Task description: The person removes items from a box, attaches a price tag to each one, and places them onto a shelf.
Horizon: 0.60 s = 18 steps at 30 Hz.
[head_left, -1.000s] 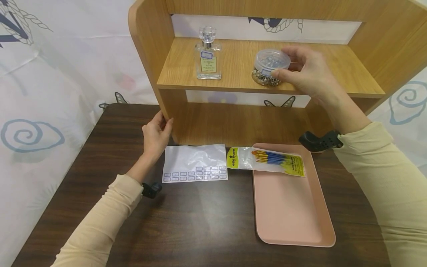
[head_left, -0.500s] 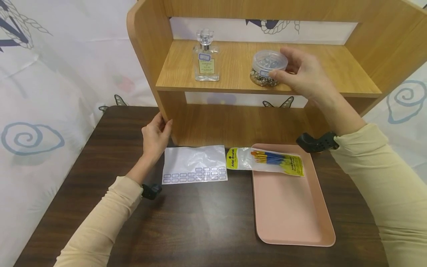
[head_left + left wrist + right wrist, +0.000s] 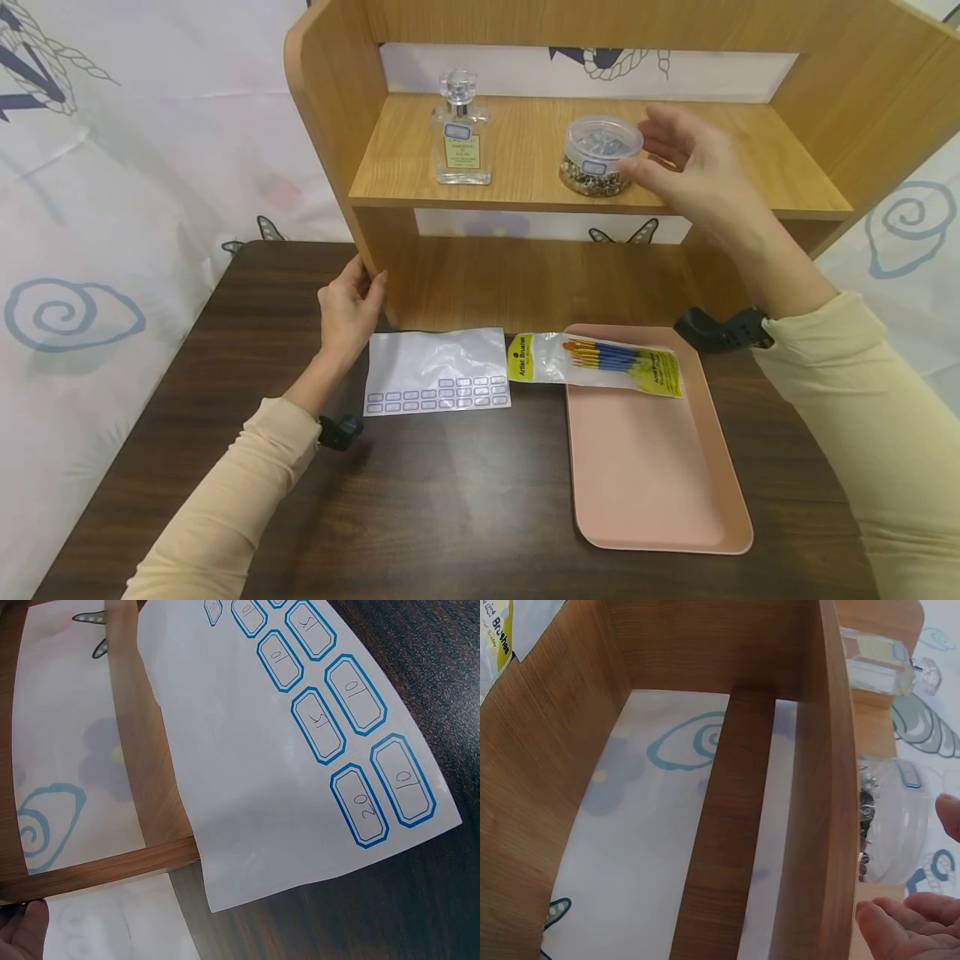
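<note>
The clear jar (image 3: 588, 150) stands upright near the front edge of the upper shelf board (image 3: 525, 158), a small blue-bordered label on its front and what look like small metallic pieces inside. Just to the jar's right is the right grip (image 3: 697, 171), open, its thumb and fingers spread; the right wrist view shows a gap between them and the jar. To the jar's left on the same board stands a perfume bottle (image 3: 461, 146), also labelled. Farther left and lower than the jar, the left grip (image 3: 348, 308) pinches the side panel of the wooden shelf unit (image 3: 337, 108). Below and nearer than the jar, on the dark surface (image 3: 450, 483), lie a sheet of stickers (image 3: 438, 358) and a brush packet (image 3: 600, 362) whose right part lies over a pink tray (image 3: 645, 475).

The step in hand seems to be setting the labelled jar in place, close to done. The next move probably calls for drawing the right grip clear without nudging the jar, then turning to the brushes, on which no such label is visible.
</note>
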### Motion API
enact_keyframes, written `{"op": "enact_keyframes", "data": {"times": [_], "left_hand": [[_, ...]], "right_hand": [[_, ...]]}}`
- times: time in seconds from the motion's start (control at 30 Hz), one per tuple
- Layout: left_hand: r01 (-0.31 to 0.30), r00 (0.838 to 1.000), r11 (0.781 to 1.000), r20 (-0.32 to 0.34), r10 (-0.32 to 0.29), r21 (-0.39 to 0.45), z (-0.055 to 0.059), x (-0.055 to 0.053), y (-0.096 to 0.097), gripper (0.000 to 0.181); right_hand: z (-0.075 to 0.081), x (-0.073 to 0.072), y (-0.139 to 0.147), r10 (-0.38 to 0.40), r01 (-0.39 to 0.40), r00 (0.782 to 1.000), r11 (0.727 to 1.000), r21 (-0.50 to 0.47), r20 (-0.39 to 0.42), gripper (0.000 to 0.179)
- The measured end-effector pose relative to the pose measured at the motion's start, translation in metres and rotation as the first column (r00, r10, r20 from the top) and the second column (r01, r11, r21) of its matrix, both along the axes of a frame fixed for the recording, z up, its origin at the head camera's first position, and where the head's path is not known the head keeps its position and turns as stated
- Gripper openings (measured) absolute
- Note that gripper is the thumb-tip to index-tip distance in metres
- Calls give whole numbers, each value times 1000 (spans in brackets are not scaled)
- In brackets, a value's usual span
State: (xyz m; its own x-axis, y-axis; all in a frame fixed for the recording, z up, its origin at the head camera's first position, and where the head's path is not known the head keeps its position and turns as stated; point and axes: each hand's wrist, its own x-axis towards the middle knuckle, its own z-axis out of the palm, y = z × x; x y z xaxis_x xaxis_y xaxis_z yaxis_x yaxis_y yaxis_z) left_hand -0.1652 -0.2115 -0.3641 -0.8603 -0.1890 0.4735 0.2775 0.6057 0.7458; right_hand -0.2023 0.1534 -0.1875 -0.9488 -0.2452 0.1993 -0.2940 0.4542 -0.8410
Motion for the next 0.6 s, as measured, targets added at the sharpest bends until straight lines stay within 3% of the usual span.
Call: {"op": "enact_keyframes", "data": {"times": [0.2,0.4,0.6], "left_hand": [[-10,1000,1000,1,10,-15,1,0,0,32],[-7,1000,1000,-10,7,-23,1,0,-1,30],[-3,1000,1000,0,3,-26,1,1,0,33]], "right_hand": [[-4,14,10,-69,58,994,991,-120,-90,57],[-16,35,22,-170,125,970,962,-244,-174,40],[-36,53,40,-195,89,957,902,-423,-215,30]]}}
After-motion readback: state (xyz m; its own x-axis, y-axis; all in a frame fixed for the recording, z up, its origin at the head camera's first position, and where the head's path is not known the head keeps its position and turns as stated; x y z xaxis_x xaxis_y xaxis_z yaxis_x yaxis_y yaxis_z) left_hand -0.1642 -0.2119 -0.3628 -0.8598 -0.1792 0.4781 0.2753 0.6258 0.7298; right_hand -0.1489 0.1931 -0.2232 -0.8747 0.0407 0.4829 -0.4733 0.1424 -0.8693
